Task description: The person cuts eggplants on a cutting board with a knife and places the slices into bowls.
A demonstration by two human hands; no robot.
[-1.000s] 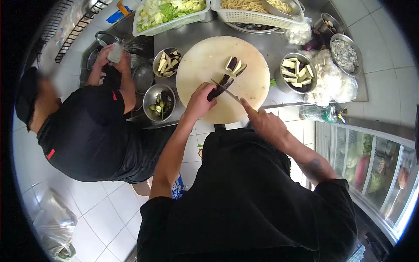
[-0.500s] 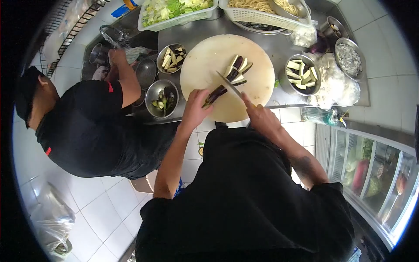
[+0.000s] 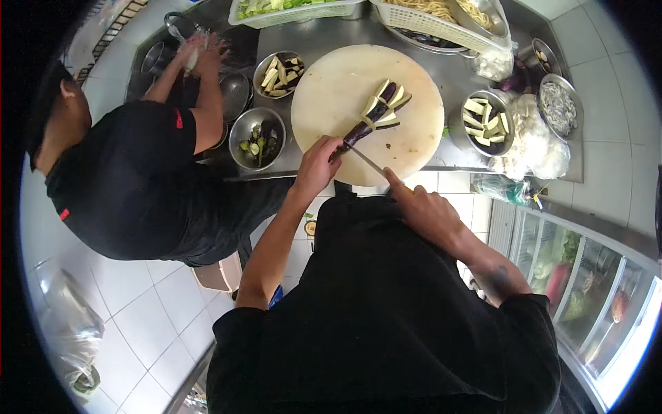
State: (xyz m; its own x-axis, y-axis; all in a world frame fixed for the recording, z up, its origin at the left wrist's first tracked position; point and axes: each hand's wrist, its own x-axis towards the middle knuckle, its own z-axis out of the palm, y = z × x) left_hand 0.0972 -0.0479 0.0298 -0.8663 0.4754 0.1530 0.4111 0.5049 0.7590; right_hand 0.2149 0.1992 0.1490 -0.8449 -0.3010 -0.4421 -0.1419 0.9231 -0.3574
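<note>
A dark purple eggplant (image 3: 358, 131) lies slantwise on the round white cutting board (image 3: 321, 83), with cut pale pieces (image 3: 398, 101) fanned around its far end. The near end of the eggplant is in the closed fingers of my left hand (image 3: 317, 168), at the board's front edge. My right hand (image 3: 426, 212) grips a knife (image 3: 367, 160) by its yellowish handle. The blade slants across the board's front, its tip at the eggplant just beside my left fingers. Whether the edge is in the flesh I cannot tell.
Bowls of cut eggplant stand left (image 3: 261, 77) and right (image 3: 512, 134) of the board, with a bowl of trimmed tops (image 3: 238, 131) nearer left. Baskets of lettuce (image 3: 296, 15) and noodles (image 3: 441, 26) sit behind. A co-worker (image 3: 138, 172) is close at left, hands over the sink.
The knife has moved down along the eggplant, from its middle to the end by my left hand. My left hand now sits lower on the eggplant. The co-worker's hands have risen and spread.
</note>
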